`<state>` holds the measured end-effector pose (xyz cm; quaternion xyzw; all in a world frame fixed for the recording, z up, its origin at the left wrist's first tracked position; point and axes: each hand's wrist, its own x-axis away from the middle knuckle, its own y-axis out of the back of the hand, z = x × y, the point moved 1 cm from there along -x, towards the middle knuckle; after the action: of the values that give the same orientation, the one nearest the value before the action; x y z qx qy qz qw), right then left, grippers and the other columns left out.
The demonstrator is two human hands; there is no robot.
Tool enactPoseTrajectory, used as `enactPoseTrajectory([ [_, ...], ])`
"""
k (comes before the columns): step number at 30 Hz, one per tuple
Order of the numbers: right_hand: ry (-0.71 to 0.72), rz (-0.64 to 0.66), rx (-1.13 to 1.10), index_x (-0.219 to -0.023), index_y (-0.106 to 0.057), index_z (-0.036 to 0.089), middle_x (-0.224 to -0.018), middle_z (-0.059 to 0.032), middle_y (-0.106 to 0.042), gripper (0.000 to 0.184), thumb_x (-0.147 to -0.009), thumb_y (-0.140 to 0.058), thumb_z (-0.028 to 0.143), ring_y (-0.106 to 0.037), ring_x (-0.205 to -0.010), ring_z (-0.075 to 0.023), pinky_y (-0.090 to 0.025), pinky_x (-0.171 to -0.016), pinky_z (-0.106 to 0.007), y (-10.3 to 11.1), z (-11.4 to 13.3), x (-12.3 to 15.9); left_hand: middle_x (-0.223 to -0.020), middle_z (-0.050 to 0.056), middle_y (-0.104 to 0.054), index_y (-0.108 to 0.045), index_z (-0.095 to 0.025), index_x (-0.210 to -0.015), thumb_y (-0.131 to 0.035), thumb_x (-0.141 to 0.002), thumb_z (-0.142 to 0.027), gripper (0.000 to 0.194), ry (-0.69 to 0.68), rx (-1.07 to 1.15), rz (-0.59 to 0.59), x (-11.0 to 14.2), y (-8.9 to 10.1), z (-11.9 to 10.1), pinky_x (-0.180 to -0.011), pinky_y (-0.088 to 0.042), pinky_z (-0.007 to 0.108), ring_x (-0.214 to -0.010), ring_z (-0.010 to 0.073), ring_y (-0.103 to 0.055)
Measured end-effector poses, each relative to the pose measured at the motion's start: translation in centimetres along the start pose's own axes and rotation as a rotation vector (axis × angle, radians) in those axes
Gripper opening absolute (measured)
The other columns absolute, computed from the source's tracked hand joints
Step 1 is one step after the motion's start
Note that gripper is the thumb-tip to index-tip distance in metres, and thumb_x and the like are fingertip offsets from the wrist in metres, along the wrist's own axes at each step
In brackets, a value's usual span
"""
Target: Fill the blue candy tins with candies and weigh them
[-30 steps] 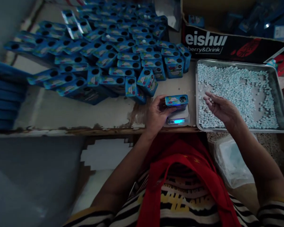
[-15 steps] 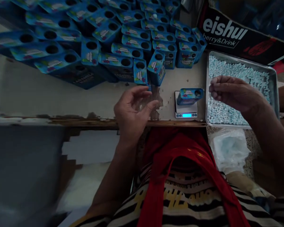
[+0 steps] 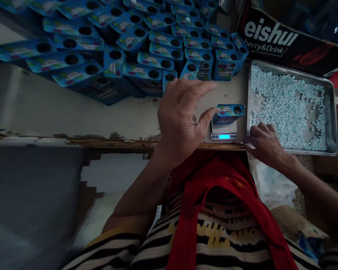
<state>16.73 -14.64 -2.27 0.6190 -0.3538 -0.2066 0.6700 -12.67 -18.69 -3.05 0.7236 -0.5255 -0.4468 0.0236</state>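
A small blue tin (image 3: 227,117) with a round hole in its top stands on a digital kitchen scale (image 3: 224,136) with a lit blue display. My left hand (image 3: 181,116) is open, its fingers apart; the thumb tip reaches the tin's left end, and I cannot tell if it touches. At the near left corner of a metal tray (image 3: 335,123) is my right hand (image 3: 266,141), fingers curled closed; what they hold, if anything, is hidden. Small pale blue candies (image 3: 287,101) lie spread over the tray.
Many blue tins (image 3: 150,75) with holes in their tops crowd the back and left of the worktable (image 3: 73,116). A black printed carton (image 3: 287,45) stands behind the tray. The table's worn front edge runs just before me, with a plastic bag (image 3: 272,183) below.
My left hand has moved right, from beside the scale to the tin. My right hand has come down from over the candies to the tray's near left corner.
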Motion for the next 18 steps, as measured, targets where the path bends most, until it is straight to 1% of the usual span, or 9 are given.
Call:
enactPoseTrajectory([
  [2, 0.052, 0.118, 0.123, -0.095, -0.087, 0.019, -0.106, -0.0163, -0.076, 0.019, -0.105, -0.070, 0.019, -0.059, -0.111, -0.0342, -0.036, -0.089, -0.045, -0.8, 1.9, -0.2, -0.138, 0.004, -0.074, -0.066, -0.035, -0.144, -0.074, -0.109, -0.041, 0.037, 0.013, -0.042, 0.024, 0.0, -0.6, -0.5, -0.133, -0.048, 0.054, -0.136, 0.0295, -0.070],
  [4, 0.079, 0.177, 0.175, -0.099, -0.087, 0.015, -0.109, -0.0185, -0.076, 0.027, -0.108, -0.061, 0.014, -0.059, -0.112, -0.0344, -0.034, -0.087, -0.045, -1.0, 2.8, -0.6, -0.136, 0.004, -0.076, -0.068, -0.034, -0.142, -0.075, -0.108, -0.039, 0.035, -0.022, -0.120, 0.025, 0.1, -1.1, -0.9, -0.132, -0.047, 0.055, -0.132, 0.0296, -0.072],
  [6, 0.103, 0.213, 0.187, -0.102, -0.086, 0.014, -0.112, -0.0194, -0.076, 0.032, -0.109, -0.055, 0.011, -0.059, -0.112, -0.0344, -0.033, -0.087, -0.045, -0.8, 2.9, -1.1, -0.134, 0.005, -0.077, -0.069, -0.030, -0.140, -0.076, -0.107, -0.035, 0.034, -0.061, -0.201, 0.038, 0.4, -1.6, -1.2, -0.130, -0.049, 0.057, -0.128, 0.0301, -0.073],
  [7, 0.116, 0.228, 0.181, -0.102, -0.086, 0.014, -0.112, -0.0194, -0.076, 0.033, -0.109, -0.054, 0.010, -0.060, -0.111, -0.0342, -0.033, -0.088, -0.045, -0.7, 2.8, -1.3, -0.135, 0.006, -0.077, -0.069, -0.029, -0.139, -0.077, -0.106, -0.033, 0.034, -0.059, -0.231, 0.063, 0.5, -1.8, -1.2, -0.130, -0.049, 0.057, -0.128, 0.0306, -0.073],
  [9, 0.125, 0.245, 0.164, -0.103, -0.086, 0.014, -0.113, -0.0188, -0.077, 0.030, -0.109, -0.057, 0.013, -0.060, -0.110, -0.0339, -0.033, -0.089, -0.045, -0.4, 2.5, -1.6, -0.138, 0.007, -0.076, -0.069, -0.028, -0.140, -0.078, -0.104, -0.030, 0.037, -0.007, -0.264, 0.140, 0.8, -2.1, -1.4, -0.132, -0.046, 0.058, -0.133, 0.0323, -0.071],
  [11, 0.117, 0.229, 0.164, -0.105, -0.086, 0.014, -0.113, -0.0187, -0.077, 0.028, -0.109, -0.059, 0.014, -0.060, -0.111, -0.0342, -0.033, -0.089, -0.044, -0.3, 2.2, -1.8, -0.142, 0.009, -0.074, -0.068, -0.029, -0.142, -0.080, -0.101, -0.029, 0.043, 0.052, -0.273, 0.206, 0.8, -2.3, -1.5, -0.135, -0.043, 0.060, -0.138, 0.0344, -0.068],
  [14, 0.120, 0.209, 0.197, -0.106, -0.085, 0.012, -0.114, -0.0195, -0.078, 0.030, -0.107, -0.055, 0.008, -0.060, -0.111, -0.0341, -0.034, -0.088, -0.045, -0.7, 2.3, -2.1, -0.147, 0.011, -0.071, -0.064, -0.030, -0.149, -0.084, -0.096, -0.026, 0.056, 0.099, -0.246, 0.252, 0.6, -2.6, -1.3, -0.136, -0.041, 0.061, -0.145, 0.0379, -0.064],
  [16, 0.156, 0.212, 0.204, -0.103, -0.085, 0.012, -0.113, -0.0193, -0.078, 0.032, -0.106, -0.054, 0.004, -0.060, -0.110, -0.0337, -0.034, -0.088, -0.045, -1.2, 2.6, -2.4, -0.151, 0.011, -0.068, -0.058, -0.031, -0.156, -0.088, -0.093, -0.025, 0.070, 0.148, -0.197, 0.263, 0.4, -3.1, -0.6, -0.134, -0.043, 0.060, -0.148, 0.0390, -0.062],
  [18, 0.200, 0.196, 0.193, -0.097, -0.085, 0.013, -0.110, -0.0186, -0.078, 0.031, -0.104, -0.056, 0.004, -0.060, -0.111, -0.0330, -0.035, -0.090, -0.045, -1.5, 2.7, -2.7, -0.153, 0.011, -0.068, -0.053, -0.031, -0.160, -0.093, -0.088, -0.025, 0.083, 0.230, -0.117, 0.265, 0.6, -3.9, 0.4, -0.131, -0.048, 0.056, -0.147, 0.0379, -0.063],
])
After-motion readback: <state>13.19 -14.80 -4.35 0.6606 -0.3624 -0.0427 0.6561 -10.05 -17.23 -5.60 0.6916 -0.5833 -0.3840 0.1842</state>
